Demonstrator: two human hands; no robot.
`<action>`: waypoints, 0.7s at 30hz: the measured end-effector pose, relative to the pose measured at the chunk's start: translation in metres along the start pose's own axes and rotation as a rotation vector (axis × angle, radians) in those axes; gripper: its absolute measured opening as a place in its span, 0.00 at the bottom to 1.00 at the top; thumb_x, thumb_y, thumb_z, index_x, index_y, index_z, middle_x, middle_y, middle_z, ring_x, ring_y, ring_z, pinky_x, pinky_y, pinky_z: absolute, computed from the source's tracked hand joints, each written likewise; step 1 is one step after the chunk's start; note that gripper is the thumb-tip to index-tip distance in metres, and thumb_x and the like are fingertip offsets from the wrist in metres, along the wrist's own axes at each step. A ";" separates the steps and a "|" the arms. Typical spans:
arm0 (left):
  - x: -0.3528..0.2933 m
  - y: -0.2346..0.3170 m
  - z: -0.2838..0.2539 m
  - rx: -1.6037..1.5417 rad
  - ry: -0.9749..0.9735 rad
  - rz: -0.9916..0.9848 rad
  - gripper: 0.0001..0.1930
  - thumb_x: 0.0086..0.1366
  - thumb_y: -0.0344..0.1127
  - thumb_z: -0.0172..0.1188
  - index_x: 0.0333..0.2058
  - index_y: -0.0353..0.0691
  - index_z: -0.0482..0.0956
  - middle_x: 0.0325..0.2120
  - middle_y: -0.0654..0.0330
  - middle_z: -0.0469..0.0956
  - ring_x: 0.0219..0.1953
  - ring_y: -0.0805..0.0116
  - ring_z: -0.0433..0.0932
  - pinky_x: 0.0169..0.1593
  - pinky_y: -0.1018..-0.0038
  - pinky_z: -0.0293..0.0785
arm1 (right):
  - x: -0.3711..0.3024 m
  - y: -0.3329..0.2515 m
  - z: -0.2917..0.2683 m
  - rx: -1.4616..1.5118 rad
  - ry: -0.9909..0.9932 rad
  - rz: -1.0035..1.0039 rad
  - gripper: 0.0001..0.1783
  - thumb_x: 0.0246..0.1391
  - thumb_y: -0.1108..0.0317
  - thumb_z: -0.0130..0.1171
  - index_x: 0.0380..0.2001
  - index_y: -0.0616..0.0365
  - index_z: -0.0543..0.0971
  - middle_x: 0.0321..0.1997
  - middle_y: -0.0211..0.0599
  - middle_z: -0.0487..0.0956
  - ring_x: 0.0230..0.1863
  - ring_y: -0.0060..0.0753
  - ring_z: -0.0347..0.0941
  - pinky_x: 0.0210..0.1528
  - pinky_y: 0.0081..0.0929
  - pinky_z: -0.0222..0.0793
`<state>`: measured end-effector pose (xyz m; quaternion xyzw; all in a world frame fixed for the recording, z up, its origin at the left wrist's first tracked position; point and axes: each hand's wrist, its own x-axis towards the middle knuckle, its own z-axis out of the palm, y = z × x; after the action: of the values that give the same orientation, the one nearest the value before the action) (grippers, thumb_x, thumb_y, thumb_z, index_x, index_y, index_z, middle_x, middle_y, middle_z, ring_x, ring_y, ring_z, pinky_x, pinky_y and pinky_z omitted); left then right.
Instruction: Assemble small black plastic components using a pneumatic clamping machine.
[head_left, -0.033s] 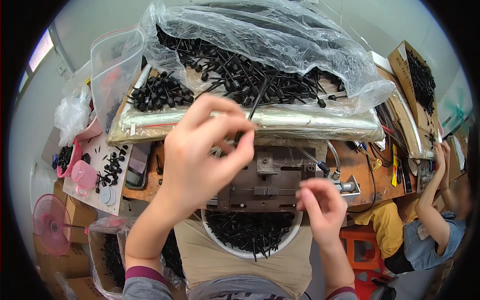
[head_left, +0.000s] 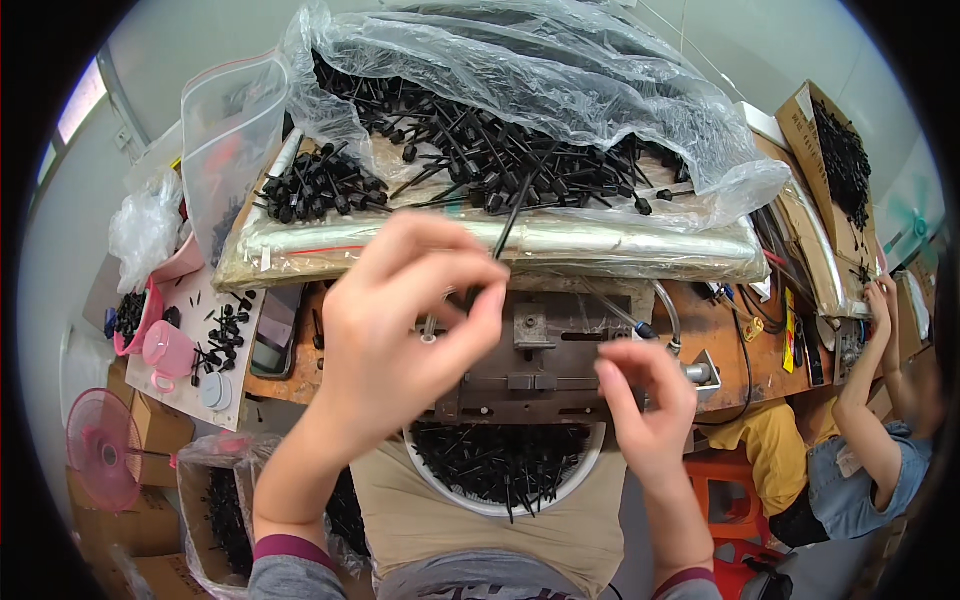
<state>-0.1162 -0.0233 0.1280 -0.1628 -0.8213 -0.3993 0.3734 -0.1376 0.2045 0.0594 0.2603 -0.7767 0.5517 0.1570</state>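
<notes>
My left hand (head_left: 410, 320) is closed in a pinch between thumb and forefinger on a thin black plastic rod (head_left: 515, 212), which points up and away. It hovers above the near edge of a plastic-wrapped tray, left of a dark metal fixture (head_left: 580, 330). A small clamped block (head_left: 532, 382) sits in the middle of that fixture. My right hand (head_left: 650, 405) is at the fixture's right side, fingers loosely curled and thumb apart, with nothing seen in it. Below the fixture, a white bucket (head_left: 592, 470) full of black stemmed parts (head_left: 500, 462) rests between my legs.
Black stemmed parts (head_left: 490, 150) pile on the tray (head_left: 620, 240) under clear plastic sheeting (head_left: 560, 70). Hoses (head_left: 668, 310) and a pneumatic fitting (head_left: 700, 374) lie at right. A phone (head_left: 275, 340), pink cup (head_left: 168, 348) and fan (head_left: 103, 448) are left. A co-worker (head_left: 870, 450) sits at right.
My left hand has shifted slightly down toward me, still pinching the black rod. My right hand has risen slightly beside the fixture. The co-worker's hands have moved a little.
</notes>
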 end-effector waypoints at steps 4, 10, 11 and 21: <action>-0.037 0.014 -0.009 -0.032 -0.105 -0.104 0.15 0.45 0.25 0.74 0.35 0.35 0.83 0.41 0.55 0.77 0.33 0.72 0.80 0.30 0.81 0.81 | 0.055 -0.038 0.008 -0.245 -0.021 -0.262 0.10 0.49 0.80 0.61 0.37 0.62 0.78 0.31 0.37 0.76 0.26 0.29 0.74 0.28 0.23 0.68; -0.086 0.019 0.008 -0.099 -0.293 -0.121 0.16 0.47 0.24 0.72 0.38 0.33 0.83 0.54 0.47 0.74 0.38 0.66 0.82 0.37 0.75 0.81 | 0.153 0.003 0.036 -0.593 0.038 -0.430 0.10 0.48 0.74 0.62 0.36 0.55 0.78 0.36 0.35 0.76 0.37 0.42 0.76 0.37 0.35 0.72; -0.093 0.018 0.014 -0.092 -0.313 -0.108 0.15 0.48 0.25 0.71 0.37 0.32 0.83 0.53 0.47 0.74 0.37 0.64 0.82 0.39 0.75 0.80 | 0.164 0.009 0.038 -0.655 0.042 -0.433 0.10 0.47 0.73 0.63 0.36 0.54 0.79 0.36 0.34 0.75 0.38 0.41 0.76 0.38 0.36 0.73; -0.136 0.000 0.058 0.229 -0.315 -0.019 0.12 0.48 0.29 0.69 0.34 0.35 0.81 0.51 0.54 0.78 0.28 0.64 0.81 0.34 0.74 0.78 | 0.168 0.038 0.036 -0.746 0.036 -0.691 0.05 0.49 0.73 0.59 0.32 0.55 0.77 0.33 0.32 0.75 0.36 0.38 0.76 0.35 0.33 0.73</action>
<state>-0.0531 0.0265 0.0035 -0.1720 -0.9111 -0.2765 0.2527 -0.2954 0.1411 0.1069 0.4184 -0.7866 0.1569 0.4261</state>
